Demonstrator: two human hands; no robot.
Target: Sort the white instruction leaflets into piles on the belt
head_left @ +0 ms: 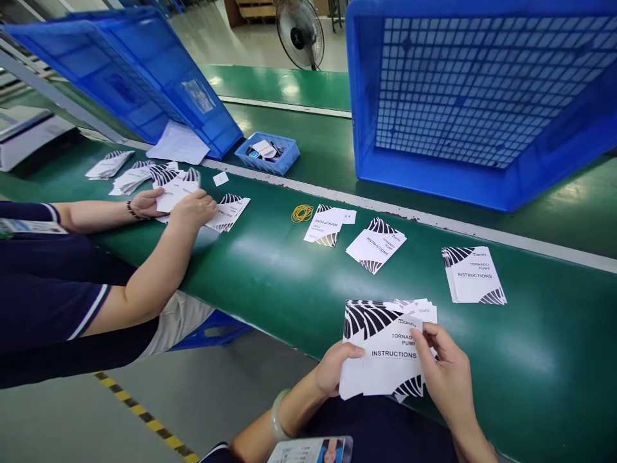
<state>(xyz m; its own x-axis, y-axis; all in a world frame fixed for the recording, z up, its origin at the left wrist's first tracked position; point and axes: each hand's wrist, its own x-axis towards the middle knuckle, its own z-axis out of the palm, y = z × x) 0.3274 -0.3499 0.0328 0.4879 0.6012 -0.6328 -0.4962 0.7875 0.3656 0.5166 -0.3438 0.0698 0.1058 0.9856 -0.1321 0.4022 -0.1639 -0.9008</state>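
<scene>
A fanned stack of white instruction booklets point(380, 360) with black striped corners is between my hands, above the table's near edge. My left hand point(335, 370) grips the stack's left side, thumb on the front cover. At the right edge, my right hand point(446, 366) holds the top booklet with its thumb on the cover; its other fingers are partly hidden behind. More booklets point(418, 311) stick out behind the top of the stack. On the table beyond lie a booklet pile point(378, 244) and, further right, another booklet pile point(475, 275).
A co-worker's hands point(193, 209) hold booklets at the left, with more piles point(130, 179) nearby. Yellow rubber bands point(302, 213) lie beside a booklet point(324, 225) on the green table point(270, 270). Blue crates point(359, 128) and a small blue basket point(284, 161) stand behind.
</scene>
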